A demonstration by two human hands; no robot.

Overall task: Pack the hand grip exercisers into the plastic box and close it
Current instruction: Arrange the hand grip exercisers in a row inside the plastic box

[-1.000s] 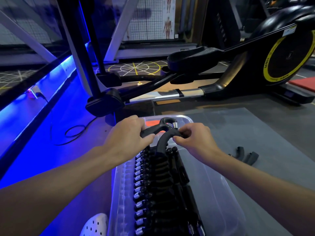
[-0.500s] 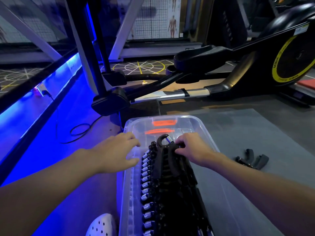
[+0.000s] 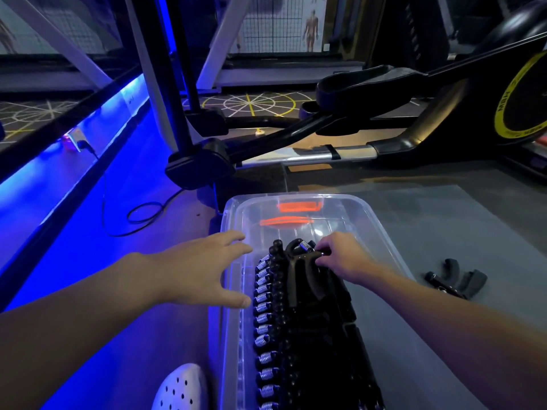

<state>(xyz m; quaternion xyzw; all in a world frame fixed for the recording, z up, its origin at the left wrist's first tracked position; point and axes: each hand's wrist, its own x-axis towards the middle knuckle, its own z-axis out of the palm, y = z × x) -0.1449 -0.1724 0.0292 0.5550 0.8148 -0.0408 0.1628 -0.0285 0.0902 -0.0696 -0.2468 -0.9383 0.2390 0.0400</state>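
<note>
A clear plastic box (image 3: 296, 199) with orange handle marks lies lengthwise on the floor in front of me. Inside it a long row of black hand grip exercisers (image 3: 275, 318) with silver springs fills the near part. My right hand (image 3: 343, 255) rests its closed fingers on the farthest exerciser (image 3: 302, 270), which lies at the far end of the row. My left hand (image 3: 204, 267) hovers open over the box's left rim, fingers spread, holding nothing. Another black exerciser (image 3: 455, 279) lies loose on the grey mat to the right of the box.
A black elliptical trainer (image 3: 370, 113) with a yellow-ringed wheel stands right behind the box. A black cable (image 3: 142, 214) loops on the blue-lit floor at left. A white perforated shoe (image 3: 183, 389) shows at the bottom edge. A grey mat (image 3: 444, 220) spreads to the right.
Both hands lowered an exerciser into the far end of the row. My left hand then let go and drew back, open, over the left rim; my right hand stayed on the exerciser.
</note>
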